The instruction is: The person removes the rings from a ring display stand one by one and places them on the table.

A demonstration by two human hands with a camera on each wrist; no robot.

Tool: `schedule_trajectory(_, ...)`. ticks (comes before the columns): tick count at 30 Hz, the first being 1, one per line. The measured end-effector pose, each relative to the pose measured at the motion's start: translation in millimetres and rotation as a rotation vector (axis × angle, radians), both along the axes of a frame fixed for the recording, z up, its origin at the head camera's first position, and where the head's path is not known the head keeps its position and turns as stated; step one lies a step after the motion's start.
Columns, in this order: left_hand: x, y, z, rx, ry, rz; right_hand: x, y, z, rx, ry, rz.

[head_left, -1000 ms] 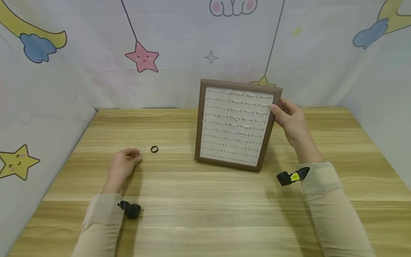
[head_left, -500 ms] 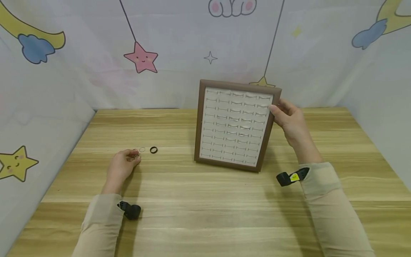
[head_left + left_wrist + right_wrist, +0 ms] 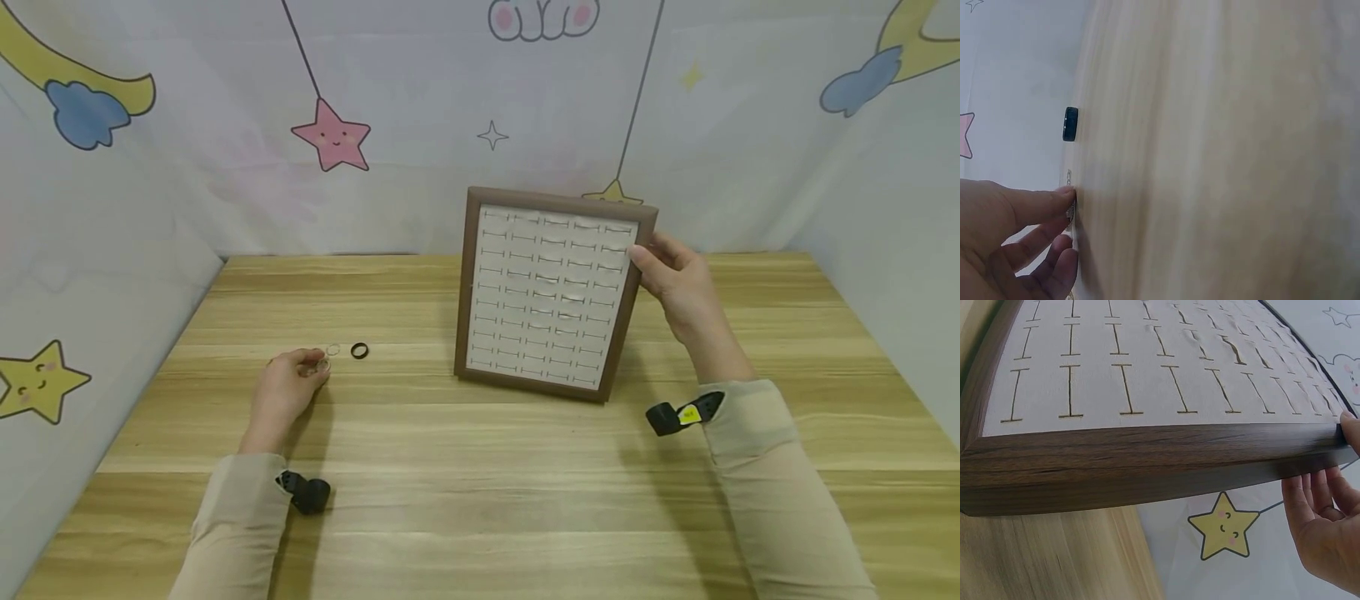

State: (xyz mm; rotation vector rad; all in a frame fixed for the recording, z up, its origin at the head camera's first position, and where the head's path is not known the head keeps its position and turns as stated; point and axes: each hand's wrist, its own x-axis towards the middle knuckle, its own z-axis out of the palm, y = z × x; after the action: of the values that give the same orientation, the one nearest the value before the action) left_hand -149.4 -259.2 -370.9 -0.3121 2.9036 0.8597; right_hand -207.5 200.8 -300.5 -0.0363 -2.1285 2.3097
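In the head view, my left hand is low over the tabletop at left, thumb and fingertips pinching a thin silver ring. Fingers partly cover that ring in the left wrist view. Just beyond the fingertips lies another thin ring, and right of it a black ring, which shows dark in the left wrist view. My right hand grips the upper right edge of a brown-framed ring display board, thumb on the front, fingers behind. The board stands tilted back on the table, its white face lined with rows of slits.
Everything stands on a wood-grain table. A white cloth backdrop with printed stars rises behind the table and along both sides. Each sleeve cuff carries a black wrist camera.
The silver ring at my left fingertips shows a little more clearly, the fingers having shifted slightly. My right hand and the display board have stayed put.
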Motion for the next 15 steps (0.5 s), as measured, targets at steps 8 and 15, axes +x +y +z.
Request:
schedule_trajectory(8,-0.3,8.4,9.9,0.07,-0.018,0.042,1.0,0.8,0.8,-0.007,-0.025,0.008)
schedule_trajectory(15,0.8,29.5,33.1,0.098,0.058,0.036,5.4,8.9,1.7,-0.043,0.034,-0.015)
